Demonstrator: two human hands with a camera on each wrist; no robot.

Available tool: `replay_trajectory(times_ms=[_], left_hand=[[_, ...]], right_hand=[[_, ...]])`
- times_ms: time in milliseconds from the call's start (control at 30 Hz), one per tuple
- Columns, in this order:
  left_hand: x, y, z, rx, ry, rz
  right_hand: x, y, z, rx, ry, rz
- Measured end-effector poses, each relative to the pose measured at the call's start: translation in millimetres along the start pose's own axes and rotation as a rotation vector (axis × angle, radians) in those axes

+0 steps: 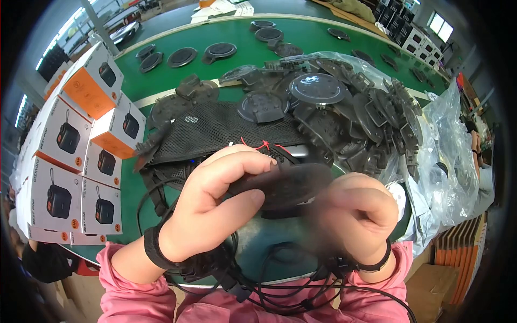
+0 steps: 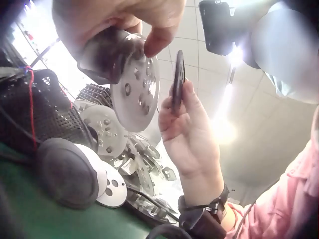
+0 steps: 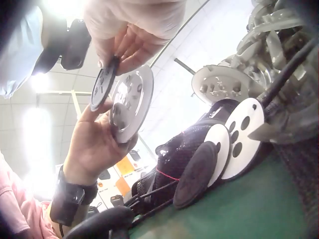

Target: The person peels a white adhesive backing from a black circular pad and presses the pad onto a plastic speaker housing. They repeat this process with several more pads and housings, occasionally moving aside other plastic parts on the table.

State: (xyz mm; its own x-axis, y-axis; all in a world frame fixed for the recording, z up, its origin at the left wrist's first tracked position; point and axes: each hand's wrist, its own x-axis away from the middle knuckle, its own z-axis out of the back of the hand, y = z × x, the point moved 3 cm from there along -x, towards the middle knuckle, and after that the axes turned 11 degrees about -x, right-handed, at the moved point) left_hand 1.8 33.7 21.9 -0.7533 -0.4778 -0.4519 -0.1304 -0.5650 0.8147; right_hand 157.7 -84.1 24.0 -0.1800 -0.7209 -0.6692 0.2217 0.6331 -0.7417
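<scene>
My left hand [image 1: 207, 202] grips a round, smoky translucent plastic part [image 2: 137, 94] by its edge, thumb on its studded face. A boxy bracket sticks out from one side of that part. Facing it, my right hand [image 1: 363, 212] pinches a thin dark disc [image 3: 104, 84] between thumb and fingers; the hand is blurred in the head view. Disc and plastic part stand face to face, close together. Below the hands, a dark round pad [image 3: 197, 174] leans by white discs with holes [image 3: 244, 139] on the green table.
Many similar plastic parts [image 1: 318, 89] are heaped beyond the hands, beside a black mesh bag [image 1: 215, 126]. White and orange boxes [image 1: 59, 183] are stacked at left. Clear plastic sheeting [image 1: 449, 161] lies at right. Black cables [image 1: 280, 285] loop near the front edge.
</scene>
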Motion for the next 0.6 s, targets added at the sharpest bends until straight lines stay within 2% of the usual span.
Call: replay_trajectory(times_ms=[67, 167, 300, 600], left_hand=[[-0.5, 5.6, 1.0, -0.064, -0.052, -0.093], [0.5, 16.5, 0.9, -0.094, -0.103, -0.074], [-0.2, 20.5, -1.3, -0.129, -0.082, -0.204], [-1.5, 22.4, -4.7, -0.189, -0.073, -0.219]], right_hand=[[-1.6, -3.7, -0.1, 0.168, -0.161, 0.151], [0.3, -10.4, -0.9, 0.273, -0.216, 0.235], [2.2, -13.9, -0.5, 0.325, -0.229, 0.220], [1.4, -18.9, -1.4, 0.363, -0.213, 0.248]])
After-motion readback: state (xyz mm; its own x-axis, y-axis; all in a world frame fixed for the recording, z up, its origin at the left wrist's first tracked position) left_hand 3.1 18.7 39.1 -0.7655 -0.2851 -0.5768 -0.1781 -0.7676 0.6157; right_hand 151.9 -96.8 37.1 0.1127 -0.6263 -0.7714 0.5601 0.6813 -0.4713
